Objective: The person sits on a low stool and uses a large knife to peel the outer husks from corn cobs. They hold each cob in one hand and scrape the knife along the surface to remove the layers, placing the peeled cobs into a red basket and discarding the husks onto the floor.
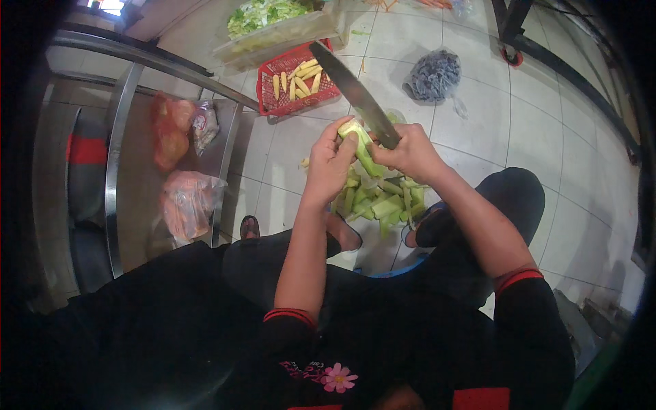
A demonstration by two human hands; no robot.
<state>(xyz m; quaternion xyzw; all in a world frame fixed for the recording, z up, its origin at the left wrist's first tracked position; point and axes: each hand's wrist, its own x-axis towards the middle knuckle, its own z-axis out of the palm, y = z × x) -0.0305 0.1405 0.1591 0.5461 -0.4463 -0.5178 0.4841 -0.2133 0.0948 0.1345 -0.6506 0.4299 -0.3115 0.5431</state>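
A pale green vegetable piece (365, 154), its kind hard to tell, is held in my left hand (332, 163), with the thumb pressed near its upper end. My right hand (412, 154) grips a long, broad-bladed knife (353, 92) close to the vegetable; the handle is hidden in the fingers and the blade points up and to the left. Below both hands, a heap of green leaf or stalk pieces (388, 205) lies on the floor between my feet. Peeled baby corn (302, 82) lies in a red plastic basket (270, 108) beyond my left hand.
Behind the basket stands a bin (287, 43) of chopped leafy greens. A knotted plastic bag (434, 76) of dark contents lies on the tiled floor (476, 123). At left, a metal rack (123, 102) holds bagged goods (189, 205). A wheeled metal frame (564, 64) stands at right.
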